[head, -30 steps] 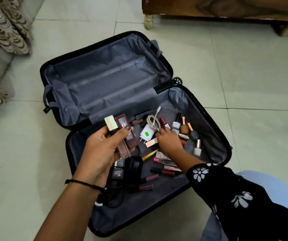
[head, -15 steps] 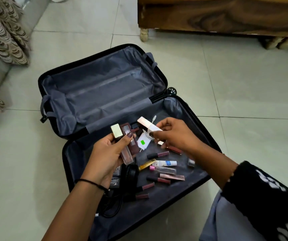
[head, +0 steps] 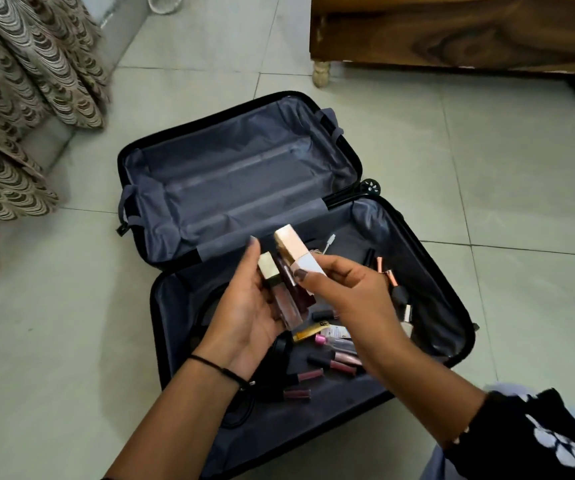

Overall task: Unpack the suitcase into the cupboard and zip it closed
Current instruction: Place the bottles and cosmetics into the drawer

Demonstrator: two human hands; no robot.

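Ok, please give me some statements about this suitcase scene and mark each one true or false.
1. The suitcase lies open on the floor. True.
2. The far half is packed with clothes. False: only its grey lining shows.
3. The right hand holds a white and gold box. True.
4. The left hand is empty. False: it holds several cosmetic tubes.
5. Some lipsticks lie in the near half. True.

One head-worn view — looking steeply down, close over the suitcase [head: 314, 209].
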